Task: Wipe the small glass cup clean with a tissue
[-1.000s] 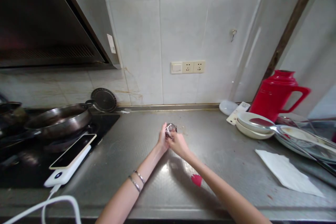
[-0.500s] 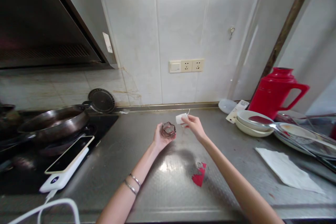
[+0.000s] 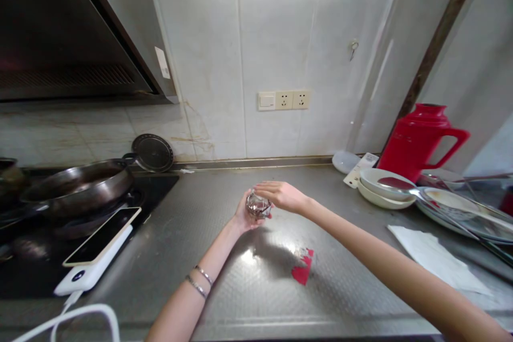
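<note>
In the middle of the head view, over the steel counter (image 3: 192,272), my left hand (image 3: 241,216) is wrapped round a small faceted glass (image 3: 256,206) with a dark brownish tint. My right hand (image 3: 282,195) reaches in from the right, palm down, at the rim of the glass. Its fingers lie close together across the far side, and their tips are partly hidden. Something pale shows at the glass below the right palm, too small to name. A torn red wrapper piece (image 3: 301,270) lies on the counter below the hands.
On the left, a pan (image 3: 84,181) sits on the black hob, near a phone (image 3: 103,236) on a white power bank (image 3: 94,264) with a cable. At the right are stacked bowls (image 3: 385,200), a red thermos (image 3: 417,141) and a white tissue (image 3: 436,259).
My right hand has moved left and down onto the glass. The small white tea bag with a string that it pinched is no longer plainly visible. The left hand still holds the glass.
</note>
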Tool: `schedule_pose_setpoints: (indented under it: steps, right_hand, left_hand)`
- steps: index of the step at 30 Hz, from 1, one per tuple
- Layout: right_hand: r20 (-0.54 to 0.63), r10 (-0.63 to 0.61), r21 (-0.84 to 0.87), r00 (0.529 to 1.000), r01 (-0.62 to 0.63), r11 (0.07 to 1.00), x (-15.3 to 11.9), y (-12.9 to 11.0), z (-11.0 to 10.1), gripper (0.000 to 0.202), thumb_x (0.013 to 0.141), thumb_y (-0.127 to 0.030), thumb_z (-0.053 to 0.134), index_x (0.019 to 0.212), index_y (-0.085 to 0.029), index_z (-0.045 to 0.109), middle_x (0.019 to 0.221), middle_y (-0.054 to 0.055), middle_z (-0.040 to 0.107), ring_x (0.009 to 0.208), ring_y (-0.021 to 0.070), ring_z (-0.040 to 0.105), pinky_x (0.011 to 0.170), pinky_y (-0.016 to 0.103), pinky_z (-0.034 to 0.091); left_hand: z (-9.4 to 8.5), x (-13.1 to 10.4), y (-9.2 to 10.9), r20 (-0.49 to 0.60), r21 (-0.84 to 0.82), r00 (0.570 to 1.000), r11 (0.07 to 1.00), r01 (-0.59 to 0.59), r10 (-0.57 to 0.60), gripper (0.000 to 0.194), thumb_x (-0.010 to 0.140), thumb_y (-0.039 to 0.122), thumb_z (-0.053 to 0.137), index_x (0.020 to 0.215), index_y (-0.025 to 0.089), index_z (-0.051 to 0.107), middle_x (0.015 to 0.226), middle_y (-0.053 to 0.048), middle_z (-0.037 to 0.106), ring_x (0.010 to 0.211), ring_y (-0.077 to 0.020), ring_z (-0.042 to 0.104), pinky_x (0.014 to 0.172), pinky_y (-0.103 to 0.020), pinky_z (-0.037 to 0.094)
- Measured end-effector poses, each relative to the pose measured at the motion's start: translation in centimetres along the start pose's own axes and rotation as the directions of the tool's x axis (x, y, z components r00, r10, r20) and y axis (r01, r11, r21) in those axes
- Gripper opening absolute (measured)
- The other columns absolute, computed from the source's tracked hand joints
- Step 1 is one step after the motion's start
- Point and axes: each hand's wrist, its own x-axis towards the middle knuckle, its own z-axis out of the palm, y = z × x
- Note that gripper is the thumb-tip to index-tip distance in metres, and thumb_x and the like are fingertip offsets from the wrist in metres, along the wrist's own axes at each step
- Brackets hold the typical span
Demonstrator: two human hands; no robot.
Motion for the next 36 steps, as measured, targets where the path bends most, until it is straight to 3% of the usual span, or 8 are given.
schedule_pose_setpoints:
  steps: [5,12,17,27,32,36]
  right_hand:
    - [0.082,-0.233,-0.027,0.969,0.236,0.971,0.7,-0.9,-0.2,0.033,0.096,-0.013,0.034,0.119,-0.005,0.055,0.124,0.019,0.059,0.121,0.0200,0.052,0.104,0.037,0.042]
    - [0.081,-0.309,-0.088,0.948,0.316,0.945,-0.2,-0.2,-0.5,0.032,0.096,-0.015,0.036,0.119,-0.003,0.054,0.124,0.021,0.059,0.120,0.0211,0.053,0.103,0.039,0.044]
    - [0.071,-0.341,-0.140,0.937,0.348,0.927,-0.8,0.3,-0.4,0.031,0.094,-0.016,0.039,0.116,-0.001,0.056,0.121,0.022,0.060,0.116,0.0228,0.056,0.101,0.039,0.046]
    - [-0.035,-0.219,-0.092,0.975,0.215,0.972,-2.6,0.6,0.2,0.041,0.081,-0.004,0.040,0.119,-0.001,0.053,0.117,0.020,0.063,0.119,0.0250,0.054,0.100,0.040,0.048]
    - [-0.082,-0.110,-0.111,0.990,0.101,0.989,-3.3,-0.2,0.8,0.040,0.083,-0.004,0.038,0.120,-0.005,0.054,0.123,0.019,0.060,0.121,0.0235,0.052,0.100,0.041,0.048]
    - [-0.119,-0.009,-0.118,0.993,-0.005,0.993,-3.5,-1.2,1.6,0.042,0.083,-0.001,0.036,0.122,-0.005,0.053,0.125,0.019,0.058,0.123,0.0235,0.050,0.101,0.042,0.046]
  left_hand:
    - [-0.5,-0.3,0.0,0.044,0.133,0.990,0.983,0.126,-0.133,0.086,0.076,0.079,0.019,0.082,0.009,0.068,0.064,-0.020,0.066,0.031,-0.0121,0.040,0.028,-0.022,0.013]
    - [-0.5,-0.6,0.1,0.184,0.212,0.972,0.972,0.106,-0.146,0.093,0.075,0.081,0.016,0.093,0.004,0.065,0.066,-0.019,0.067,0.031,-0.0126,0.044,0.029,-0.022,0.015]
    - [-1.1,0.4,-0.2,0.199,0.206,0.968,0.972,0.113,-0.155,0.095,0.073,0.083,0.015,0.094,0.004,0.063,0.067,-0.020,0.067,0.032,-0.0154,0.046,0.027,-0.023,0.021]
    - [-0.4,0.5,-0.5,0.006,0.047,1.000,0.999,-0.023,0.023,0.073,0.077,0.077,0.020,0.075,0.014,0.058,0.068,-0.018,0.068,0.031,-0.0160,0.048,0.028,-0.023,0.025]
    - [-0.1,0.9,-1.0,-0.028,-0.024,0.992,0.992,-0.125,0.124,0.067,0.079,0.072,0.023,0.070,0.014,0.056,0.067,-0.018,0.068,0.032,-0.0165,0.050,0.028,-0.023,0.025]
    - [0.0,1.3,-1.6,-0.183,-0.131,0.964,0.967,-0.217,0.192,0.054,0.080,0.064,0.036,0.071,0.014,0.057,0.061,-0.013,0.066,0.041,-0.0196,0.057,0.031,-0.022,0.028]
